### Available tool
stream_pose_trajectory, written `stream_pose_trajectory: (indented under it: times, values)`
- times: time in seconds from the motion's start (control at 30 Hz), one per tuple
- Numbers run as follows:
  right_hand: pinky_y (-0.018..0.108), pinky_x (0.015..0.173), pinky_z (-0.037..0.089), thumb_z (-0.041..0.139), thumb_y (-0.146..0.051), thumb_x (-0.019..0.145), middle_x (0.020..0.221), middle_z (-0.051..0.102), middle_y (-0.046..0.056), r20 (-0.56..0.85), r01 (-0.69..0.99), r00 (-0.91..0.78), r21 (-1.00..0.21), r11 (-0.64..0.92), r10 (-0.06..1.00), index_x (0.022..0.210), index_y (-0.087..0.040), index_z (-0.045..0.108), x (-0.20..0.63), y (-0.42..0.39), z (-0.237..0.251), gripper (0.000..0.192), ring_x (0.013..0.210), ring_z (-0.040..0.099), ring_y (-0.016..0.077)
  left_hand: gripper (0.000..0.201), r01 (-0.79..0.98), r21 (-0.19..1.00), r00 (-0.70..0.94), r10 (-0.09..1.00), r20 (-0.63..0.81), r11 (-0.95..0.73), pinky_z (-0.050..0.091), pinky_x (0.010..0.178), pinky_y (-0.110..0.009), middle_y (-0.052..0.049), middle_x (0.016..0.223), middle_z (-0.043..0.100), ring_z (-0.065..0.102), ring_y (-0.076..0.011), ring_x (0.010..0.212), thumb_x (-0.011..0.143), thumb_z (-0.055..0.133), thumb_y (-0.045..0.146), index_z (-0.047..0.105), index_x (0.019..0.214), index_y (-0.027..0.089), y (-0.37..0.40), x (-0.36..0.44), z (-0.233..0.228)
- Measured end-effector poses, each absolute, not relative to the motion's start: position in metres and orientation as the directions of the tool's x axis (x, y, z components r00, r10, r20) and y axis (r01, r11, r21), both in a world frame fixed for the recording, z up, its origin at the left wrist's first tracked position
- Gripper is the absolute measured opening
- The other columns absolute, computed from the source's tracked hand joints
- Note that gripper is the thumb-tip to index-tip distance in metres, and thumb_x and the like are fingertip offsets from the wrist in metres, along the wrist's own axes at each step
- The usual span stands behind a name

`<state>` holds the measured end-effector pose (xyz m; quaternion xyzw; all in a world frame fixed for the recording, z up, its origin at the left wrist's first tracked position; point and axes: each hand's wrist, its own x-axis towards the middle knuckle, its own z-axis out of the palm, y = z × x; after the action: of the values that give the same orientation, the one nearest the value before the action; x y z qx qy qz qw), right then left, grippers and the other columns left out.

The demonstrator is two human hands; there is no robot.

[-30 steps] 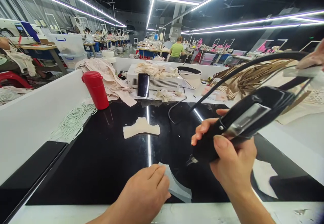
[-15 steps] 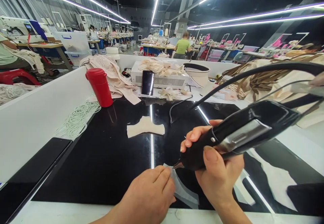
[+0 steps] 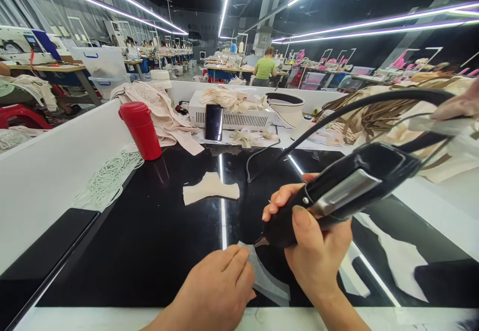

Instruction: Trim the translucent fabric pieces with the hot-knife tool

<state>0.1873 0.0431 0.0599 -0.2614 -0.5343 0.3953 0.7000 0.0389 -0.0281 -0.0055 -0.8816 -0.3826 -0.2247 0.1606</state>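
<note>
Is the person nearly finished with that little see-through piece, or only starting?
Only starting, it seems. Done, perhaps: one cream fabric cut-out lies apart on the glossy black table. In hand: the left hand presses a thin translucent curved piece flat, while the right hand grips a black corded hand tool with its tip at the piece's upper end. Left: the rest of that curved piece.

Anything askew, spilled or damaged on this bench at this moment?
Nothing spilled or damaged. The left hand presses a thin curved piece flat on the black table; the right hand holds the black corded tool, tip at that piece. The red cup stands upright. Loose white cord lies heaped untidily at the left.
</note>
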Motion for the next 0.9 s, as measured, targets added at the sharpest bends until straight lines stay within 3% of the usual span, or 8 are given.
stream_pose_trajectory:
  times: [0.3,0.43,0.63,0.9]
  values:
    - [0.031,0.056,0.055,0.074,-0.040,0.090,0.085,0.063,-0.004,0.519,-0.352,0.096,-0.780,0.516,0.850,0.119,-0.029,0.053,0.179,0.047,0.059,0.038,0.060,0.062,0.0139,0.034,0.720,-0.152,0.646,0.575,0.501,-0.677,0.055,0.087,-0.032,-0.010,0.113,0.076,0.071,-0.0216,0.109,0.111,0.041,0.028,0.068,0.103,0.009,-0.027,0.035,-0.010]
    - [0.030,0.057,0.055,0.074,-0.037,0.091,0.087,0.065,-0.004,0.527,-0.377,0.074,-0.771,0.513,0.846,0.114,-0.029,0.052,0.176,0.047,0.057,0.033,0.062,0.062,0.0135,0.030,0.724,-0.123,0.646,0.604,0.467,-0.679,0.055,0.088,-0.031,-0.010,0.116,0.076,0.071,-0.0213,0.111,0.110,0.046,0.031,0.068,0.107,0.010,-0.027,0.035,-0.008]
    - [0.029,0.056,0.054,0.070,-0.033,0.093,0.085,0.064,-0.004,0.522,-0.357,0.089,-0.778,0.516,0.848,0.109,-0.028,0.052,0.175,0.047,0.058,0.024,0.061,0.062,0.0131,0.030,0.709,-0.173,0.678,0.593,0.435,-0.684,0.055,0.091,-0.034,-0.012,0.117,0.076,0.069,-0.0225,0.115,0.109,0.046,0.030,0.068,0.110,0.009,-0.028,0.036,-0.010]
    - [0.030,0.058,0.055,0.073,-0.038,0.090,0.086,0.063,-0.005,0.506,-0.388,0.077,-0.779,0.493,0.859,0.117,-0.030,0.051,0.170,0.050,0.056,0.036,0.061,0.062,0.0132,0.033,0.723,-0.160,0.655,0.593,0.468,-0.672,0.056,0.084,-0.031,-0.011,0.117,0.076,0.071,-0.0219,0.109,0.110,0.045,0.030,0.069,0.108,0.009,-0.028,0.036,-0.006]
